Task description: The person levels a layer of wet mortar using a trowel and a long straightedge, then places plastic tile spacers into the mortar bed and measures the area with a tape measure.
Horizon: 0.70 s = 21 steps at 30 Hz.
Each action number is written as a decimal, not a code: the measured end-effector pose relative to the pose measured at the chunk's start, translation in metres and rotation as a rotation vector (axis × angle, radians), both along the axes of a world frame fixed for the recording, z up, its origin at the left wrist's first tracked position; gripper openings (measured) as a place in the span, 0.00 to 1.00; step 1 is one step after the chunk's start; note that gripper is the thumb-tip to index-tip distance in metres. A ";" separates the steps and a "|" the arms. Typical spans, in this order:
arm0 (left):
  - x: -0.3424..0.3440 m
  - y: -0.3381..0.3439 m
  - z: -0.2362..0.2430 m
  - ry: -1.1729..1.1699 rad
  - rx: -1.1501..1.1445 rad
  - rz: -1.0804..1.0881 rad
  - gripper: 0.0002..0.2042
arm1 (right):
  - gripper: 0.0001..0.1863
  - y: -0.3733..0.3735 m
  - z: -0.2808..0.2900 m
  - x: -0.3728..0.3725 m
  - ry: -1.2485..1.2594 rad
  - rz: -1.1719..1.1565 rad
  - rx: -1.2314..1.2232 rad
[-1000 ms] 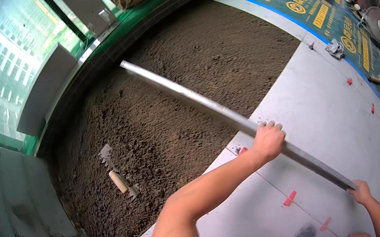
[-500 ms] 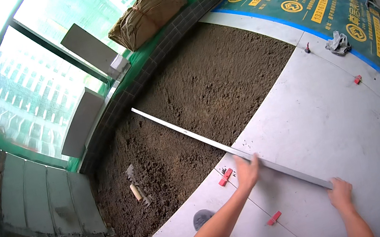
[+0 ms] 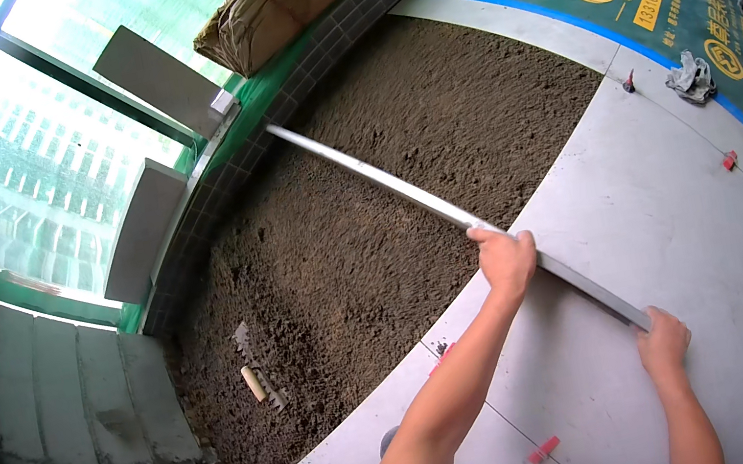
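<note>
Tiles (image 3: 643, 194) edge brown mortar (image 3: 338, 268); left hand (image 3: 507, 260) and right hand (image 3: 665, 340), grip closed, hold a bar (image 3: 420, 196).

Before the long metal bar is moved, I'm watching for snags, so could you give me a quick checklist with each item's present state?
1. Left hand gripping the metal bar partway along: ok.
2. Right hand gripping its near end: ok.
3. Notched trowel away from the bar: ok, lying apart on the rough brown bed.
4. Pale tiles free of red clips: not ok, several stand along the joints.
5. Bar's far end off the dark kerb: cannot tell.
6. Bar level: cannot tell.
</note>
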<state>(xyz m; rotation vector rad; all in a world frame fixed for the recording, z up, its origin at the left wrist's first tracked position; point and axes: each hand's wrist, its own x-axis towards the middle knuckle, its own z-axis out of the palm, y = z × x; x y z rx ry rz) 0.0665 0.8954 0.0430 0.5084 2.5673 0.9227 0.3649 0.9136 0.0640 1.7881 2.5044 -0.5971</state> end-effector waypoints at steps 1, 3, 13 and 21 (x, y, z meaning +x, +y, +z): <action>-0.001 0.006 -0.001 0.037 0.002 -0.007 0.46 | 0.16 -0.002 0.000 -0.002 0.001 -0.022 0.011; -0.004 0.018 -0.001 0.012 0.010 -0.063 0.47 | 0.17 -0.004 0.001 -0.004 0.001 -0.070 0.037; 0.030 0.071 0.021 -0.022 0.094 -0.325 0.47 | 0.18 -0.013 -0.014 0.035 0.008 -0.223 0.067; -0.008 0.072 -0.003 0.031 0.006 -0.316 0.47 | 0.19 -0.013 -0.011 0.004 0.007 -0.135 0.070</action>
